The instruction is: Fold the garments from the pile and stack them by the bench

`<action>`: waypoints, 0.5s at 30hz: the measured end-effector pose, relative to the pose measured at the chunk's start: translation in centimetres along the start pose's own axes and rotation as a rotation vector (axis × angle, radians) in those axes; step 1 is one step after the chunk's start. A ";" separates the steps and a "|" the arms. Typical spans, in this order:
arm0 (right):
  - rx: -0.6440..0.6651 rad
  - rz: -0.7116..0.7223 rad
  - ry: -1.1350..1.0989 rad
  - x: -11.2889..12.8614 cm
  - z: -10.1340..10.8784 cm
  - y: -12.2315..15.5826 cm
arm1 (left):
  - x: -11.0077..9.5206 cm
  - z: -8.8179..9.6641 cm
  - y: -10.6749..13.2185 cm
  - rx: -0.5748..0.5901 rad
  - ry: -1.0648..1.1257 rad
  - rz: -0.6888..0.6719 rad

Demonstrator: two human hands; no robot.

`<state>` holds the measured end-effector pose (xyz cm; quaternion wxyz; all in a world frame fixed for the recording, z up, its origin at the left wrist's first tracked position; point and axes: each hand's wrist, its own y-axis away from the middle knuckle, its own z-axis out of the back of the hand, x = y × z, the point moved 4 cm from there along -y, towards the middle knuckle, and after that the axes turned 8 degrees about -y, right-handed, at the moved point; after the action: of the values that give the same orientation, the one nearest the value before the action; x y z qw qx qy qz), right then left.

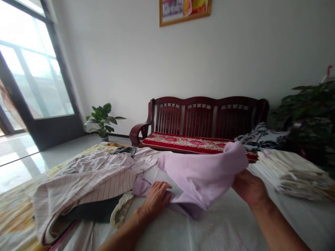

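Note:
A plain lilac garment (193, 170) stretches across the middle of the bed-like surface, its right end raised and curled over. My right hand (250, 186) grips that raised end, fingers partly hidden behind the cloth. Lower down, my left hand (157, 197) rests at the garment's near left part, its fingers curled together with the cloth at the thumb. Left of it lie a pink-striped garment (104, 186), a dark piece of cloth (94, 211) and a cream gathered band (121, 209). Whether the lilac garment is a top or trousers, I cannot tell.
A stack of folded whitish cloths (293, 172) stands on the right. Rumpled pale clothes (102, 160) lie at the back left. Beyond are a dark red wooden bench (199, 115) with a patterned cushion (263, 136), a potted plant (103, 118) and a glass door (44, 76).

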<state>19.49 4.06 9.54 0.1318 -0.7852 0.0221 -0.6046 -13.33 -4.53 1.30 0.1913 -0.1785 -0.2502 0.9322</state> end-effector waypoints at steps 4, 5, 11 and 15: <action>-0.085 -0.155 -0.045 -3.0 7.8 3.4 | -0.4 -0.3 -0.4 0.093 -0.049 -0.035; -0.085 -0.201 -0.046 -3.9 8.9 4.1 | -0.5 -0.3 -0.4 0.102 -0.042 -0.044; -0.025 -0.293 -0.008 -7.0 10.8 5.1 | 0.5 -0.6 -0.4 0.132 0.003 0.036; 0.053 -0.300 0.114 -7.1 9.6 4.9 | 3.1 -1.9 -2.0 0.165 -0.044 0.344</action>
<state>27.40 2.49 -0.56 0.0591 -0.7403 -0.1040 -0.6616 -14.61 -0.74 0.09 0.0374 -0.1819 -0.1427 0.9722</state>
